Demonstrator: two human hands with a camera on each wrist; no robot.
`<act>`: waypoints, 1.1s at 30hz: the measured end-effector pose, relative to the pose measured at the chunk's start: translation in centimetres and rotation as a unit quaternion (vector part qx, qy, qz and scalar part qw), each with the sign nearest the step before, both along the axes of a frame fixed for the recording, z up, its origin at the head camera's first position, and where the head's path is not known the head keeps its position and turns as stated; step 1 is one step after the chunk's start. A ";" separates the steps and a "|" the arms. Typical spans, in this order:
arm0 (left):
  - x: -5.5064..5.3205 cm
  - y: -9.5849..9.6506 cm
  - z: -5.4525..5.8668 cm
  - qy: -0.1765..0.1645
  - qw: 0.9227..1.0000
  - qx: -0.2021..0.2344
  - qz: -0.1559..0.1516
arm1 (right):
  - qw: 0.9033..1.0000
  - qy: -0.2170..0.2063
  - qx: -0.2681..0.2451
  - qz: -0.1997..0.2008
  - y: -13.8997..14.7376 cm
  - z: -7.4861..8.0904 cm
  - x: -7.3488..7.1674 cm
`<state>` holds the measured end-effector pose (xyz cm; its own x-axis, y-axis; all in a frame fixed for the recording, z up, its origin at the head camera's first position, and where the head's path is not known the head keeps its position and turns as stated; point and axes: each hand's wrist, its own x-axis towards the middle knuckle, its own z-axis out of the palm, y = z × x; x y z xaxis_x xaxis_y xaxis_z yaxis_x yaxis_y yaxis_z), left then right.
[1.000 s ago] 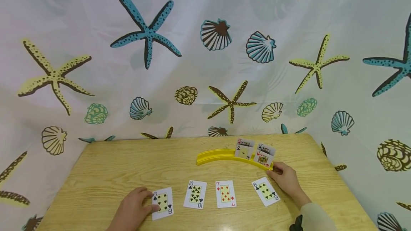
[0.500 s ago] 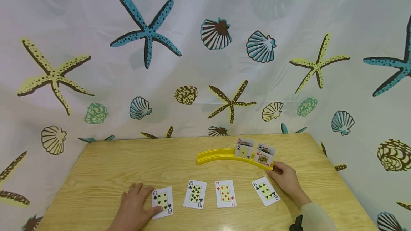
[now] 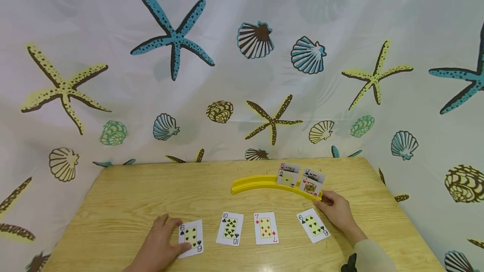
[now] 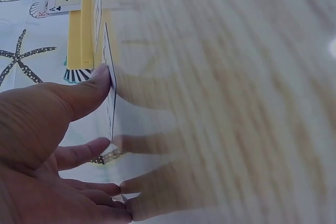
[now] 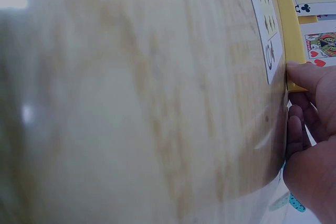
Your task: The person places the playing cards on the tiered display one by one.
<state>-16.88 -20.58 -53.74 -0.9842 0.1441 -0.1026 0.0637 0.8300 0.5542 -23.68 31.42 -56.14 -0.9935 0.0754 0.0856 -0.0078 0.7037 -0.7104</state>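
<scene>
My left hand [image 3: 159, 238] lies at the left edge of a six of spades [image 3: 191, 233] face up on the table. The thumb rests on the card's face; in the left wrist view the index fingertip [image 4: 100, 144] is right at its edge, fingers fairly straight. My right hand [image 3: 338, 211] grips the right end of a curved yellow card holder [image 3: 253, 183], thumb in front and fingers behind. An ace of clubs [image 3: 287, 178] with a king behind it, and a jack of hearts [image 3: 310, 187] with a black jack behind it, stand in the holder's right half.
Between the hands, a ten of clubs [image 3: 229, 228], a seven of diamonds [image 3: 266, 228] and a slanted six of clubs [image 3: 313, 225] lie face up on the wooden table [image 3: 124, 196]. A seashell-and-starfish patterned cloth [image 3: 189, 95] hangs behind the table and along its sides.
Over the last second my left fingers have drawn back and straightened along the six of spades' left edge, and the thumb has slid slightly right on it. The right hand holds still.
</scene>
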 end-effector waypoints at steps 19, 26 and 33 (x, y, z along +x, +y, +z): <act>-0.1 0.3 0.2 0.005 1.000 0.017 0.010 | 1.000 0.001 -0.008 0.004 -0.1 0.2 0.0; 0.1 0.5 0.3 0.011 1.000 0.025 0.014 | 1.000 0.005 0.000 -0.001 0.0 0.1 0.1; 0.1 1.1 0.0 0.046 0.997 0.048 0.036 | 1.000 0.010 0.004 0.003 0.2 -0.2 -0.1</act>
<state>-16.77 -19.52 -53.70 -0.9969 0.0784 0.0001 0.0612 0.7775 0.6260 -23.80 31.62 -56.37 -0.9921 0.0691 0.1050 -0.0253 0.7089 -0.7048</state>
